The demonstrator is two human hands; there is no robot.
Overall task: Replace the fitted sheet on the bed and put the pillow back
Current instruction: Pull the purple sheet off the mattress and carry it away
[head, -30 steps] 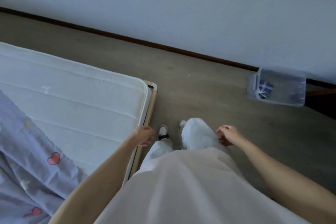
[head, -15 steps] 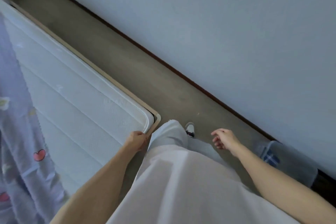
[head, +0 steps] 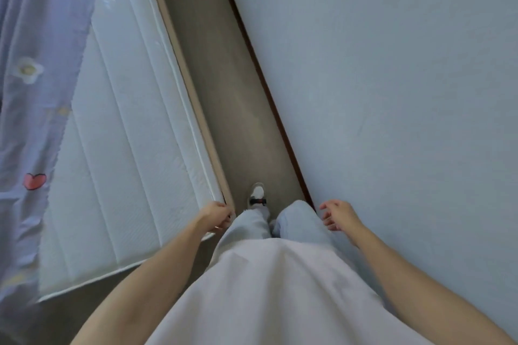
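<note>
Your left hand [head: 217, 217] sits at the near corner of the bare mattress [head: 131, 148], fingers curled loosely; whether they pinch the mattress edge or merely hang beside it cannot be told, since the fingertips are hidden against your trouser leg. Your right hand [head: 337, 214] hangs free close to the wall [head: 392, 92], fingers relaxed and slightly spread, holding nothing.

From your left hand the mattress runs away up and to the left: white, quilted in long parallel seams, with piped edging. Just beyond the hand, along the mattress's long side, a pale wooden bed frame [head: 196, 98] shows as a narrow rail. Farther left of the grip, well apart from either hand, the sheet [head: 36, 78] lies draped over the far part of the mattress: lavender-blue cloth printed with a red heart and white flowers, its edge loose and rumpled, not tucked.

Between your hands are your pale trousers and one white shoe [head: 257, 195] on the grey-brown floor [head: 224, 64]. No writing is legible anywhere.
</note>
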